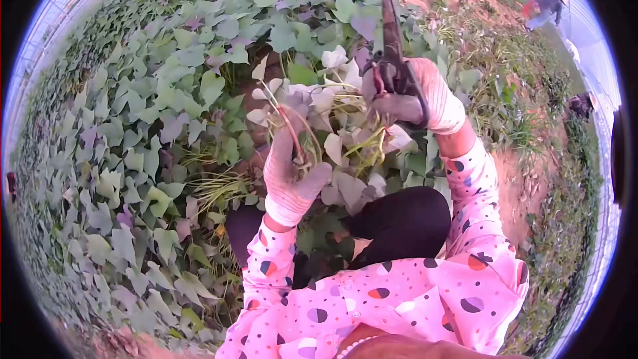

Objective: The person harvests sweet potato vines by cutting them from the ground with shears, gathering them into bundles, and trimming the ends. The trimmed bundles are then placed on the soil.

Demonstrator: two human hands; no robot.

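My left hand (290, 174), in a pale, soiled knit glove, is closed around a reddish vine stem (287, 121) whose cut-looking end points up. My right hand (425, 96), in a similar glove, grips dark scissors (391, 33) with their blades pointing up and away from me. Below that hand hangs a bunch of pale green vine stems and leaves (372, 146); the right fingers touch it, but how firmly they hold it is hidden. Heart-shaped leaves (345, 189) lie between both hands, above my dark-clothed knees (405, 223).
Dense leafy vines (146, 133) cover the ground to the left and ahead. Bare reddish soil (525, 186) and sparse plants lie to the right. Another person (548, 5) bends over at the far right, near the greenhouse wall (598, 60). A dark object (581, 105) sits near that wall.
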